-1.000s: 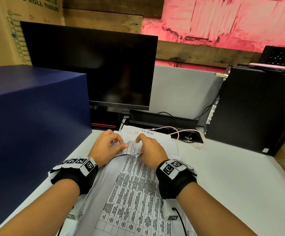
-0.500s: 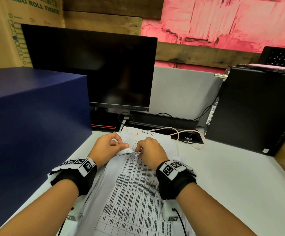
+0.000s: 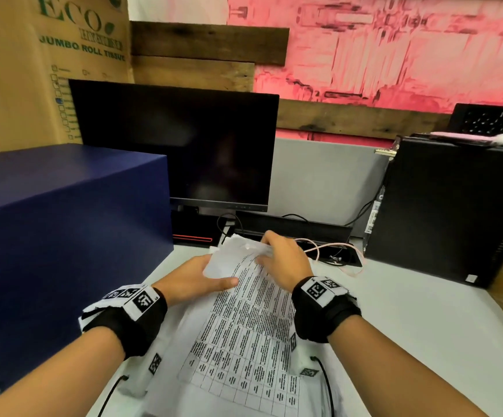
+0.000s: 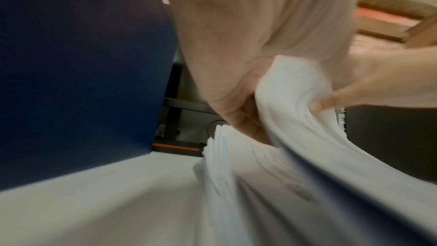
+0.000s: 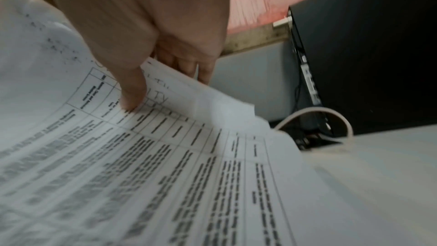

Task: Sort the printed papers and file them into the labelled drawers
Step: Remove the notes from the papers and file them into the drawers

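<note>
Left arm: bare forearm reaches forward from the lower left, a black band on the wrist.
Left hand [image 3: 194, 276]: palm turned inward, fingers under the lifted papers [image 3: 244, 320], thumb lying flat across the top sheet.
Right arm: bare forearm comes in from the lower right, a black band on the wrist.
Right hand [image 3: 283, 257]: knuckles up, thumb on top and fingers beneath, pinching the papers' far edge.

White papers [image 3: 244, 335] with black printed grid; navy box [image 3: 63, 224]
</note>
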### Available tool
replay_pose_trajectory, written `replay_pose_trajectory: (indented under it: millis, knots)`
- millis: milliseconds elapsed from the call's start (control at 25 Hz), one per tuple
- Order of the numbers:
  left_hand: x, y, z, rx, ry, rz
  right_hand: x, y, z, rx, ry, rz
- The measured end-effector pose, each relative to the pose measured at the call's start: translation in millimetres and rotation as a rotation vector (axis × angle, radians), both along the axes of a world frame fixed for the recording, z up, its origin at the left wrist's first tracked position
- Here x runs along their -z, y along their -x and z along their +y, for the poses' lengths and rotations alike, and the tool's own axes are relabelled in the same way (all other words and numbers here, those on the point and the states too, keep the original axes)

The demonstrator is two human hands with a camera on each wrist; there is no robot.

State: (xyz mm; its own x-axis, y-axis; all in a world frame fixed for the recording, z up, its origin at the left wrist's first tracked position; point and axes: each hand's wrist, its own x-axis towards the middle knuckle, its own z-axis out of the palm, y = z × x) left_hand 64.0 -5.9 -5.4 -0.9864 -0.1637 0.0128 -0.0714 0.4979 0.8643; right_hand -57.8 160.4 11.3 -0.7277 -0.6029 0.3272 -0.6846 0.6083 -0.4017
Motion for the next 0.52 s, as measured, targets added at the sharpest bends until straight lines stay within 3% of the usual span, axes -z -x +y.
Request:
replay_pose_trajectory:
  millis: [80, 160, 240, 320, 400, 440, 520]
  knots:
    - [-6.8, 4.9, 2.3, -0.138, 0.091, 0.141, -21.2, -1.7, 2.5, -0.036, 0.170, 0.103]
    - [-15.4, 9.0, -0.1, -0.240, -0.020, 0.262, -40.7, -2.1, 12.0, -0.004, 0.383, 0.234]
    - [-26.3, 8.0, -0.8, -0.263, -0.157, 0.367, -50.1, 3.6, 29.4, 0.186, 0.555, 0.273]
    - [-41.7, 3.7, 4.4, -0.267, -0.214, 0.466, -52.7, 9.2, 48.5, 0.284, 0.665, -0.100]
    - [-57.8, 0.2, 13.9, -0.236, -0.191, 0.531, -49.0, 8.1, 58.2, 0.120, 0.734, -0.562]
    - [-63.1, 1.1, 15.5, -0.215, -0.170, 0.552, -47.9, 6.1, 60.0, 0.025, 0.735, -0.647]
    - [-75.5, 0.8, 19.8, -0.190, -0.146, 0.574, -55.4, -3.3, 59.2, -0.043, 0.812, -0.513]
